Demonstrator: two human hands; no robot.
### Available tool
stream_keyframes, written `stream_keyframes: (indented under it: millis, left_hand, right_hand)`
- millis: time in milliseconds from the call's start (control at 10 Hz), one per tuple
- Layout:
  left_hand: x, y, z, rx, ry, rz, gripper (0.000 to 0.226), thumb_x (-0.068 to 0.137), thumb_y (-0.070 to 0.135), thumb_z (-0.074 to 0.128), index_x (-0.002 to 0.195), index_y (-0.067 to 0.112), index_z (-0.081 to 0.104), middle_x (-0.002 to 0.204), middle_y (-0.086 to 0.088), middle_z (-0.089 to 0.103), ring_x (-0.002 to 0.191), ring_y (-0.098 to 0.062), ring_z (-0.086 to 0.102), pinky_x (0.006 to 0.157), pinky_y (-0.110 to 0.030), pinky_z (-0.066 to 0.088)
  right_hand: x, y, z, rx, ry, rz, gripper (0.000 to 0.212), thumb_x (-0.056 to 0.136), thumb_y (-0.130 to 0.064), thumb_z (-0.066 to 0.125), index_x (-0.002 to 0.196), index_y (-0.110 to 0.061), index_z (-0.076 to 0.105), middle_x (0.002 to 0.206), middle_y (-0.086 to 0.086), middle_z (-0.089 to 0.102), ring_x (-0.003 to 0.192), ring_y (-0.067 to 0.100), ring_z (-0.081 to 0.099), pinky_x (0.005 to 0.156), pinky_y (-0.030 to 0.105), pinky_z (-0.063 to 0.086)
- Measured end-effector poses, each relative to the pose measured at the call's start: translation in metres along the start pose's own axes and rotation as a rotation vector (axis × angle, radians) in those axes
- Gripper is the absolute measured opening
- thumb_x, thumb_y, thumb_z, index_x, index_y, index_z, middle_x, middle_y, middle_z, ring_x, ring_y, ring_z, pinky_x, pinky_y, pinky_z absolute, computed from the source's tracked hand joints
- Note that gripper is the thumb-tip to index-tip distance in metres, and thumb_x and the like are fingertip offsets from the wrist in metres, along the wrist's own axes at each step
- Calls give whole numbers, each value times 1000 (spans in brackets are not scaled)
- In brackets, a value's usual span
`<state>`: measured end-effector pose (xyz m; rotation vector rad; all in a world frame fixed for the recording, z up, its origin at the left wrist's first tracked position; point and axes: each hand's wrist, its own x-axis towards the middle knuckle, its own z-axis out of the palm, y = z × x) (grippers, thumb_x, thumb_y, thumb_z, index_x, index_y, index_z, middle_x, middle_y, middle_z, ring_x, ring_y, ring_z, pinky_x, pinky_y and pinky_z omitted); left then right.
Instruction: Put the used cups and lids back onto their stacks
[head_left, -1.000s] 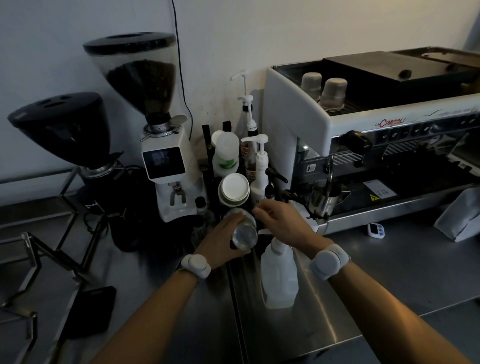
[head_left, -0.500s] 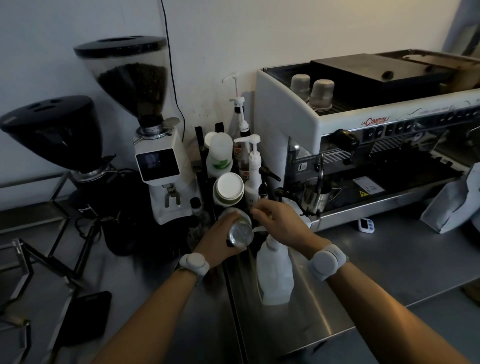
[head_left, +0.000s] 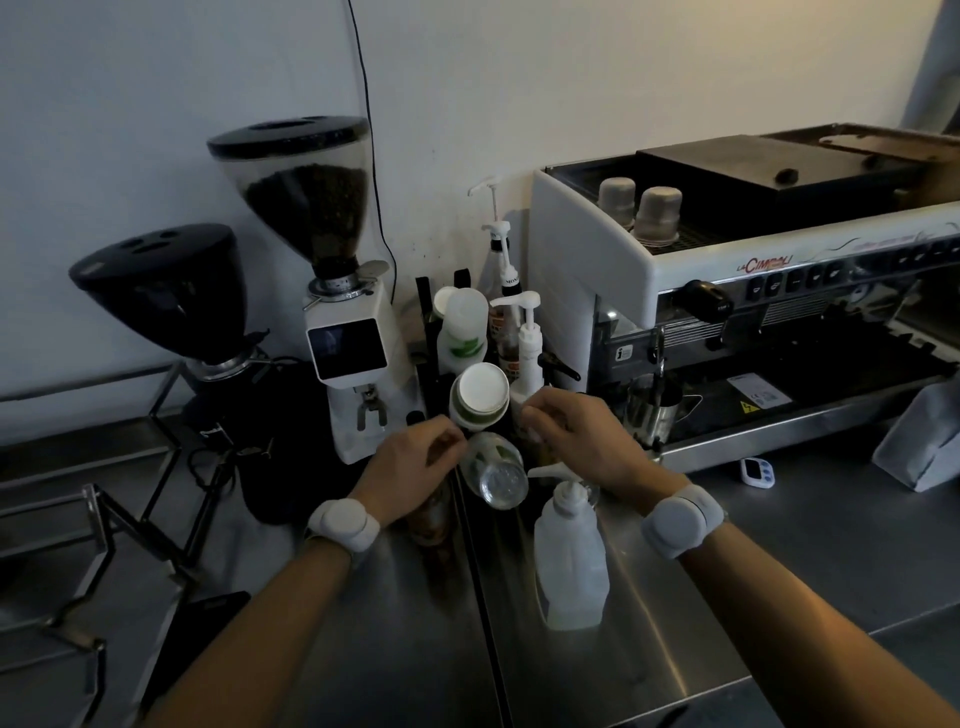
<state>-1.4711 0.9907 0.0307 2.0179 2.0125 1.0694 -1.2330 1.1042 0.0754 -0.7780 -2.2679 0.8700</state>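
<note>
Between the 2 hands, the clear cup (head_left: 496, 475) lies tilted, base toward the camera, left hand (head_left: 410, 462) fingertips pinched at its rim, right hand (head_left: 576, 441) curled just beside, seemingly empty.

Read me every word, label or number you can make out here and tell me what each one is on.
"LA CIMBALI": red brand lettering on the espresso machine front panel.
"MON": start of a cut-off word on the syrup bottle neck label.
"i": info sticker on the machine's lower front.
Yellow warning triangle on the drip-tray sticker; its text is too small to read.
Small timer: display unreadable.
Grinder screen: dark, nothing legible.
</note>
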Motion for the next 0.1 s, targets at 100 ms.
stream_keyframes:
  millis: [100]
  left_hand:
    - [14, 16, -26, 32, 64, 71, 18, 100, 46, 62, 92, 30, 66, 79, 20, 67, 73, 5, 65, 66, -17, 49]
  right_hand:
    - [6, -13, -10, 8, 19, -42, 21, 105, -27, 59, 101, -13, 73, 77, -14, 66, 68, -4, 59, 67, 18, 45]
